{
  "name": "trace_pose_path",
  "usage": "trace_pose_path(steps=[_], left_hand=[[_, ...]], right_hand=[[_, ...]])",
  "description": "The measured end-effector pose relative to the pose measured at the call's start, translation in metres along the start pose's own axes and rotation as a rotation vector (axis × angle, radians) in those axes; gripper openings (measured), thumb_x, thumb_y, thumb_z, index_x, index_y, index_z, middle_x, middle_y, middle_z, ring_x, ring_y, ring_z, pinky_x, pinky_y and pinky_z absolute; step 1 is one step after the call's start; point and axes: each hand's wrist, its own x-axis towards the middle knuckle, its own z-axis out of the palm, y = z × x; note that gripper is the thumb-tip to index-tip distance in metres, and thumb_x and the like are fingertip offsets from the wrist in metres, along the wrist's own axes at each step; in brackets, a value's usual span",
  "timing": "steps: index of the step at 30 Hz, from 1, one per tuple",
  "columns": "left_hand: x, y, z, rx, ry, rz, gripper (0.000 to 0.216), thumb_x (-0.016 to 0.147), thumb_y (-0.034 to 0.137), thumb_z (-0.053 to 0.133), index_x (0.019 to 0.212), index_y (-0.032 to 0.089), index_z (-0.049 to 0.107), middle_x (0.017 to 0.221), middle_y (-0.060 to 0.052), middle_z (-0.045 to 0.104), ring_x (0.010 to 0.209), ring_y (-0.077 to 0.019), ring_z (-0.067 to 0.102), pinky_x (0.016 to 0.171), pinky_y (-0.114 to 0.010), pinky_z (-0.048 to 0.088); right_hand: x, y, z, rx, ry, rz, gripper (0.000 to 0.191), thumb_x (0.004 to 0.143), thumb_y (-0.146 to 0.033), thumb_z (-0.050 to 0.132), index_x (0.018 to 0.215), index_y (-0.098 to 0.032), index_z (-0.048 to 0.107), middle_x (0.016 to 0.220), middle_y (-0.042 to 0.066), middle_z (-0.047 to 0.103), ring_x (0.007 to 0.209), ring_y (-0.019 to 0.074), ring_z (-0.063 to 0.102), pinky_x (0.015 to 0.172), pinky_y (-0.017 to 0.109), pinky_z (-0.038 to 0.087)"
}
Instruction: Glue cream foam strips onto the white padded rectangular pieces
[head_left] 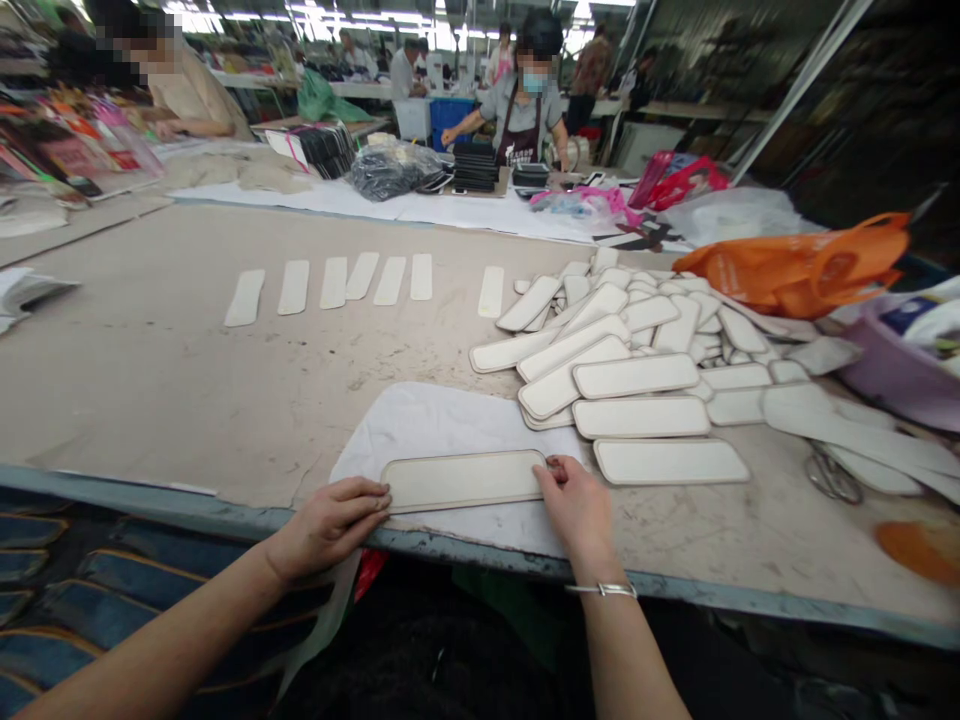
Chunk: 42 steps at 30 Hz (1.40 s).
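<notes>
A long cream strip with rounded ends (461,479) lies flat on a white cloth (442,425) at the table's near edge. My left hand (330,522) presses its fingertips on the strip's left end. My right hand (576,505) pinches the strip's right end between thumb and fingers. A heap of several similar cream strips (637,345) spreads just right of and beyond the cloth.
A row of single strips (330,285) lies across the middle of the brown table (150,370). Scissors (831,477) rest at the right, near an orange bag (806,265) and a purple tub (896,375). Other people work at the far tables.
</notes>
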Motion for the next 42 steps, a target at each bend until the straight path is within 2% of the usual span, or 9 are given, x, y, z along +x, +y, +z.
trace_pose_path(steps=[24,34,38,42], left_hand=[[-0.0019,-0.0047,0.0047,-0.012,0.011,-0.023,0.017,0.086,0.015,0.054,0.098,0.019,0.065,0.097,-0.006,0.063,0.092,-0.0141,0.062,0.082,-0.025,0.054],[0.0021,0.0034,0.0029,-0.015,0.036,-0.051,0.014,0.085,0.016,0.055,0.09,0.019,0.067,0.093,-0.006,0.065,0.089,-0.0135,0.063,0.08,-0.024,0.055],[0.0008,0.0033,0.0033,-0.015,0.041,-0.051,0.014,0.086,0.017,0.054,0.091,0.019,0.067,0.094,-0.007,0.065,0.089,-0.0138,0.063,0.08,-0.025,0.055],[0.0006,0.0032,0.0029,-0.006,0.033,-0.04,0.015,0.086,0.017,0.053,0.094,0.019,0.066,0.094,-0.007,0.065,0.09,-0.0143,0.064,0.081,-0.025,0.055]], right_hand=[[-0.0005,-0.0014,0.0016,-0.017,-0.005,-0.011,0.025,0.08,-0.039,0.052,0.1,-0.025,0.06,0.081,-0.002,0.069,0.075,0.018,0.063,0.066,0.029,0.041],[-0.0025,0.0001,0.0037,-0.034,0.002,-0.039,0.027,0.081,-0.042,0.05,0.1,-0.025,0.059,0.083,-0.001,0.067,0.072,0.0172,0.061,0.064,0.029,0.04],[-0.0035,0.0004,0.0078,-0.095,0.085,-0.107,0.028,0.081,-0.04,0.05,0.101,-0.022,0.059,0.088,0.004,0.064,0.076,0.0187,0.059,0.068,0.031,0.043],[-0.0043,0.001,0.0071,-0.082,0.204,-0.119,0.043,0.079,-0.043,0.054,0.112,-0.014,0.054,0.099,0.011,0.058,0.083,0.0213,0.058,0.073,0.035,0.046]])
